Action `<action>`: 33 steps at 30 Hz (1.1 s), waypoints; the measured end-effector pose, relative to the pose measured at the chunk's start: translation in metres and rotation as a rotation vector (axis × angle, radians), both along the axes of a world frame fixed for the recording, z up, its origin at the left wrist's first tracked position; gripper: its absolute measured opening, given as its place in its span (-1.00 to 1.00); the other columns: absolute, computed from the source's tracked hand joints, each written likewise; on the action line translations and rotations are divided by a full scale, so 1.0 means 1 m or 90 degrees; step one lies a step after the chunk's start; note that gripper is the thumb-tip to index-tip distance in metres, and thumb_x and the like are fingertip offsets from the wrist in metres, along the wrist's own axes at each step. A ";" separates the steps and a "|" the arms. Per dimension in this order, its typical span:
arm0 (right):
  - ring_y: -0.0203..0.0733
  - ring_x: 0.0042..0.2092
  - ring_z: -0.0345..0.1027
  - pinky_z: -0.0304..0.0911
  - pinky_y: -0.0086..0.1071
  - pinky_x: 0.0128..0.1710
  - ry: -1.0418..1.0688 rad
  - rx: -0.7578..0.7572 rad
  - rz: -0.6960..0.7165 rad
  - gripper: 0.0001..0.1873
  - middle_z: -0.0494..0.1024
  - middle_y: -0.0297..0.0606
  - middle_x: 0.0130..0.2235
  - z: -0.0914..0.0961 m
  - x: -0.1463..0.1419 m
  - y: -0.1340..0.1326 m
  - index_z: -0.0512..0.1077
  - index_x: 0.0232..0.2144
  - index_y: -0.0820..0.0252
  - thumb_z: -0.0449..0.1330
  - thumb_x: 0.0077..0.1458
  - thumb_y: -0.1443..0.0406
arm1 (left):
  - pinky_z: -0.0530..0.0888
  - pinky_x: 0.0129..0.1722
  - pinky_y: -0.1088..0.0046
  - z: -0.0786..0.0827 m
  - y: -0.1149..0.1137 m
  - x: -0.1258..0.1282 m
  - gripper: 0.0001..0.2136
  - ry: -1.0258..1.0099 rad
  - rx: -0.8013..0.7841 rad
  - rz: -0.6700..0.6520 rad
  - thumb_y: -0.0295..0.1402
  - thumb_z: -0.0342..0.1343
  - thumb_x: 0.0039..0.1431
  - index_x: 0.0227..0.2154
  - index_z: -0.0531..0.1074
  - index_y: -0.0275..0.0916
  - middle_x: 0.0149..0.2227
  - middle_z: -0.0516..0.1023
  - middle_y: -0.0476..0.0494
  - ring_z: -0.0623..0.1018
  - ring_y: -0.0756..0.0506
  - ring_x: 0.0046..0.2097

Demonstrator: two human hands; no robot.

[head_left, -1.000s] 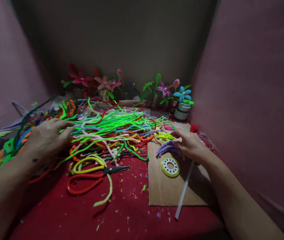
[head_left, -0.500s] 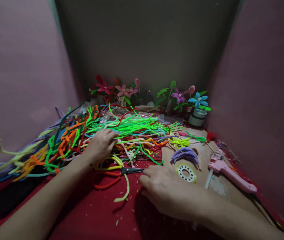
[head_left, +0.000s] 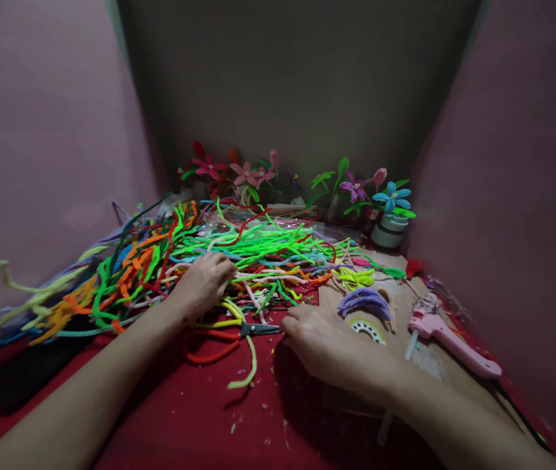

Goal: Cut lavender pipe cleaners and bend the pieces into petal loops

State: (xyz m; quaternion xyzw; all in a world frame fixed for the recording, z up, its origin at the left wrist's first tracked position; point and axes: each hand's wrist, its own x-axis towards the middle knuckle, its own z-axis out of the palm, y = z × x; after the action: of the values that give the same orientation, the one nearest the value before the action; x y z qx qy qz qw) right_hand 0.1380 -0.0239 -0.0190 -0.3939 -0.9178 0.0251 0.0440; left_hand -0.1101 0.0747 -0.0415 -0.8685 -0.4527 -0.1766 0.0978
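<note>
My left hand (head_left: 208, 281) reaches into a pile of bright pipe cleaners (head_left: 263, 245). Its fingers are curled together, and strands lead out from the fingertips. A pair of scissors (head_left: 261, 329) with a red handle lies just below it on the red cloth, crossing a pale yellow pipe cleaner (head_left: 252, 365). My right hand (head_left: 320, 336) is closed with its fingertips bunched beside the scissors' tip. What those fingers hold, if anything, is hidden. A green strand (head_left: 285, 297) runs toward the back of that hand.
A purple pipe-cleaner bundle (head_left: 365, 303) and a white ring with holes (head_left: 367, 328) lie on cardboard (head_left: 329, 297). Right of them rests a pink glue gun (head_left: 447, 336). Pipe-cleaner flowers (head_left: 354, 187) and a grey jar (head_left: 389, 232) stand along the back wall. A dark flat object (head_left: 26, 378) lies left.
My right hand has moved slightly up and away, now covering the green strand's end and part of the white ring. The left hand stays at the pile. The view has shifted a little.
</note>
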 end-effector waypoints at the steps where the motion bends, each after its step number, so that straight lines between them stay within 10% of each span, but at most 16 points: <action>1: -0.22 -0.35 0.31 0.06 -0.39 -0.42 0.001 0.002 -0.009 -0.84 0.47 -0.19 -0.35 0.000 0.001 0.002 0.37 -0.37 0.24 -0.01 0.08 0.43 | 0.33 -0.18 0.30 0.000 0.000 0.000 -0.73 -0.003 0.001 -0.002 -0.33 -0.16 0.21 -0.33 0.45 -0.28 -0.27 0.46 -0.23 0.39 -0.14 -0.20; 9: -0.22 -0.35 0.30 0.07 -0.39 -0.42 -0.021 -0.002 -0.005 -0.82 0.48 -0.18 -0.33 0.004 0.000 0.001 0.38 -0.37 0.24 0.01 0.00 0.48 | 0.34 -0.19 0.30 -0.003 0.002 -0.003 -0.73 -0.020 0.014 -0.018 -0.29 -0.14 0.20 -0.33 0.45 -0.25 -0.26 0.48 -0.21 0.41 -0.15 -0.20; 20: -0.04 -0.24 0.42 0.16 -0.36 -0.34 -0.172 0.074 -0.370 -0.74 0.52 0.06 -0.28 0.027 0.062 0.080 0.47 -0.27 0.32 0.01 0.03 0.41 | 0.33 -0.06 0.23 0.027 -0.015 0.072 -0.69 -0.058 0.068 -0.127 -0.27 -0.06 0.19 -0.06 0.34 -0.29 -0.08 0.39 -0.26 0.35 -0.18 -0.05; 28: -0.14 -0.38 0.41 0.05 -0.41 -0.48 -0.143 0.084 -0.329 -0.70 0.56 -0.07 -0.38 0.037 0.063 0.063 0.52 -0.33 0.20 -0.01 0.12 0.28 | 0.22 -0.02 0.05 -0.008 0.019 0.138 -0.64 0.031 -0.025 -0.070 -0.25 -0.02 0.15 0.01 0.34 -0.13 0.14 0.26 -0.27 0.25 -0.31 0.10; 33: -0.37 -0.59 0.16 0.01 -0.47 -0.58 0.208 0.085 -0.309 -0.68 0.41 -0.27 -0.61 0.056 0.096 0.020 0.51 -0.48 0.24 0.03 0.11 0.23 | 0.20 -0.02 0.04 -0.025 0.038 0.134 -0.71 -0.002 -0.057 -0.050 -0.28 -0.09 0.19 -0.11 0.44 -0.10 0.14 0.28 -0.21 0.25 -0.30 0.12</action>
State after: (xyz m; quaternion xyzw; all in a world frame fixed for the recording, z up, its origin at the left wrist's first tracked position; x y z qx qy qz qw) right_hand 0.2342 -0.0039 0.0374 -0.5885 -0.7774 0.0160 0.2214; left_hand 0.0236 0.1127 -0.0666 -0.8887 -0.4261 -0.1612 0.0510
